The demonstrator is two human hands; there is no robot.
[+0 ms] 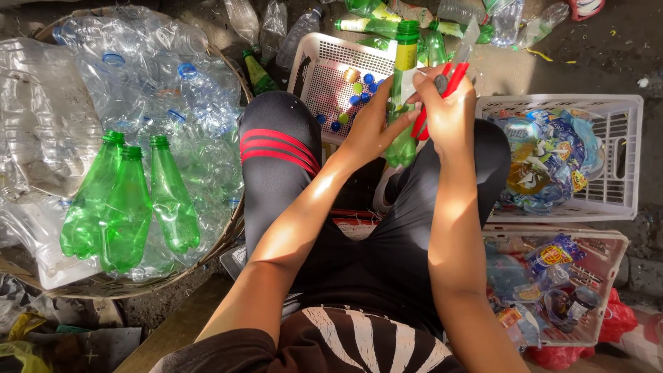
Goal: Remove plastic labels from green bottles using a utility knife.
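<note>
The green bottle (400, 90) stands nearly upright above the person's lap, its long axis running from the green cap at the top of the frame down to its base between the knees, and it lies directly between the two hands. The left hand (369, 131) reaches in from the left, fingers wrapped around the middle of the bottle and clenched on it, palm turned toward the right. The right hand (452, 110) is just beside the bottle on its right side, fingers closed around the red handle of a cutter (452, 65), whose pale blade slants up and to the right, away from the cap; the handle's lower end sits close against the bottle's yellow label, though whether the blade edge touches the plastic cannot be told. Both forearms rise from the lower edge of the frame and converge at the bottle, the right one steeper and catching strong sunlight. Beyond the hands, a white crate (324, 59) holds loose coloured caps, a second white crate (625, 159) at the right holds crumpled labels, and a wide woven basket (235, 228) at the left carries clear and green bottles.
</note>
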